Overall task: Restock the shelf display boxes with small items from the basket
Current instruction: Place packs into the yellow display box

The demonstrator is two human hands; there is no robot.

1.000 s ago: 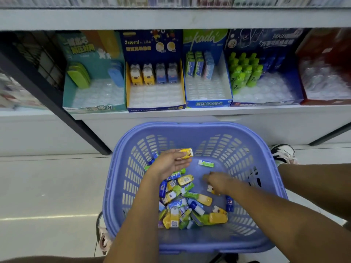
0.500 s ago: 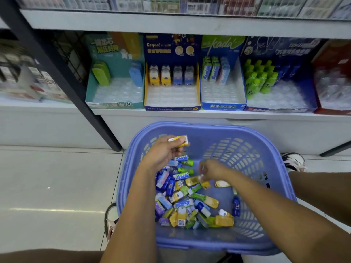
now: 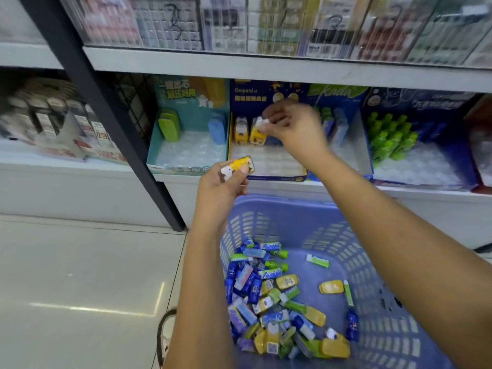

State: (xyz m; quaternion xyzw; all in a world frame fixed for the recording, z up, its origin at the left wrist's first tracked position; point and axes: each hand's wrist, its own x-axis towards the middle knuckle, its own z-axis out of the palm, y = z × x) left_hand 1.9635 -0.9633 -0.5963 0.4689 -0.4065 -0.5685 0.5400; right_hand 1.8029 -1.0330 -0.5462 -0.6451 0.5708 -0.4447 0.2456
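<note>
Restocking looks barely begun: your basket (image 3: 372, 262) holds a heap of items and the navy display box (image 3: 269, 162) is mostly bare. Your right hand (image 3: 292, 123) pinches a white-tipped piece (image 3: 260, 124) over its back row; your left hand (image 3: 223, 182) pinches a yellow piece (image 3: 238, 166) before the box, long axis crosswise, white end leftward

Navy display box (image 3: 277, 179): front slots bare, open from above; two yellow items (image 3: 241, 130) stand at the back.
Overhead: upper shelf (image 3: 266, 67) caps the boxes, seemingly low.
Left: black post (image 3: 109, 115) bars that side.
Basket (image 3: 386, 328): right half mostly bare.
</note>
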